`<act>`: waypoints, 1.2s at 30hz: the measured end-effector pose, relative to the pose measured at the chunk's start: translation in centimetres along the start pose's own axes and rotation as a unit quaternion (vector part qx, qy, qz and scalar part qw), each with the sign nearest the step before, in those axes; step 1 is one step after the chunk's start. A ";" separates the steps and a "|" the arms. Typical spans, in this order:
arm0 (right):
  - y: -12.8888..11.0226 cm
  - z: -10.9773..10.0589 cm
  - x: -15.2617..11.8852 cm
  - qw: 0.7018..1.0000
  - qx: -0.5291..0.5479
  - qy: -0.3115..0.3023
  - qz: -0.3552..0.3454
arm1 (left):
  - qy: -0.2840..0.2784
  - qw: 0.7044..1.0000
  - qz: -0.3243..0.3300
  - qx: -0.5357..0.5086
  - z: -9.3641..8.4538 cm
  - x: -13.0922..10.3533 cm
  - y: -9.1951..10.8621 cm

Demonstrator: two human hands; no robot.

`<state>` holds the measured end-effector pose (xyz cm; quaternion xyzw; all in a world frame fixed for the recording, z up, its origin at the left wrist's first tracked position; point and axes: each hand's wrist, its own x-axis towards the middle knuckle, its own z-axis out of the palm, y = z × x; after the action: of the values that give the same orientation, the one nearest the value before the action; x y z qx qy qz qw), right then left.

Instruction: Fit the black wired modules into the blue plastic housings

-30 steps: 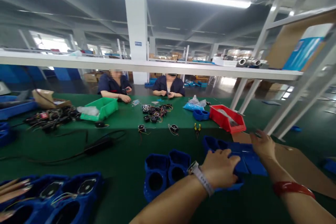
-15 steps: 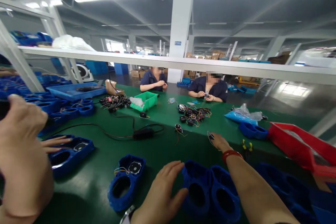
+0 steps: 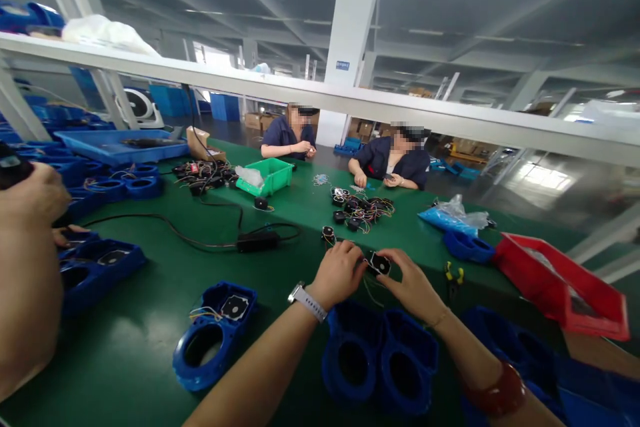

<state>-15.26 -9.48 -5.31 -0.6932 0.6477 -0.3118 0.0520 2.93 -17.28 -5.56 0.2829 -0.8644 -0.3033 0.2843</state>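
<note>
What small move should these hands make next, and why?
Probably lower the black part into one of the two blue housings: the right hand grips it, no such part shows in either, and a third housing further left holds a matching one.

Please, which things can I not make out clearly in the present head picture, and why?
Head view: whether the left hand holds anything; its own back hides this.
Head view: underside of the black part; turned away, partly covered by the right hand.
Head view: full shape of the black object in a co-worker's hand; left edge cuts it off.
Head view: lettering on the blue sign; too small.
</note>
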 end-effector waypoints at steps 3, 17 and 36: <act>-1.8 -0.5 -2.2 1.000 0.027 0.005 0.004 | -0.067 0.996 0.012 -0.057 -1.4 -2.2 0.7; -3.3 4.6 -8.6 0.993 0.014 -0.102 0.066 | -0.104 0.990 0.051 0.079 1.7 -13.2 -1.4; -3.0 4.5 -9.4 0.964 -0.180 -0.197 -0.014 | -0.093 0.991 0.051 0.079 2.5 -13.6 0.1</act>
<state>-10.07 -1.76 -10.91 -0.7479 0.6603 -0.0482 0.0480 10.43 -7.32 -11.48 0.2305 -0.9217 -0.2444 0.1942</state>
